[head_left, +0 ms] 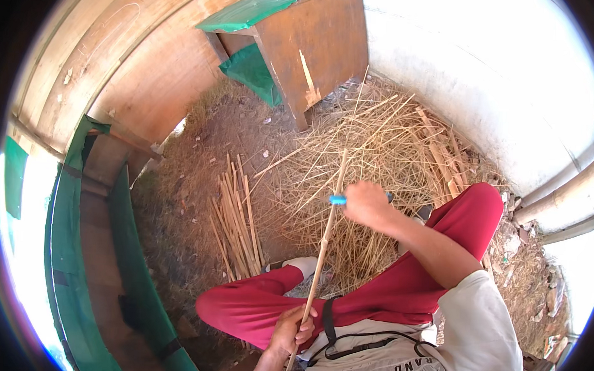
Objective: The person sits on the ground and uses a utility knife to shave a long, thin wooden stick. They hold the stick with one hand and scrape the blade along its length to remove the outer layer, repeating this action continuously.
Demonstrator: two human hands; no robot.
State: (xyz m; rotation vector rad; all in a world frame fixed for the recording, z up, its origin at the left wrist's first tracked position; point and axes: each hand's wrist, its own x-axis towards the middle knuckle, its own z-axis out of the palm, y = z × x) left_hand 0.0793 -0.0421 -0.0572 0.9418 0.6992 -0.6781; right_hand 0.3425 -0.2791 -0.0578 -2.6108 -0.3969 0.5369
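A long, thin bamboo stick (325, 242) slants up across my lap, its far end leaning a little to the right. My left hand (293, 327) is closed around its lower part, near my waist. Farther up, my right hand (366, 204) grips a blue-handled tool (338, 200). One blue end of the tool meets the stick, and another bit of blue shows past the far side of my fist. The fist hides the rest, so I cannot tell its blade or exact kind. Beneath and beyond the stick lies a wide heap of pale shavings (373, 250).
Several bamboo sticks (238, 216) lie in a bundle left of the heap. Split bamboo strips (442, 158) rest along its right edge. A brown wooden cabinet (276, 37) with green covering stands at the back. Green-covered wooden furniture (134, 245) lines the left; a white wall (484, 81) bounds the right.
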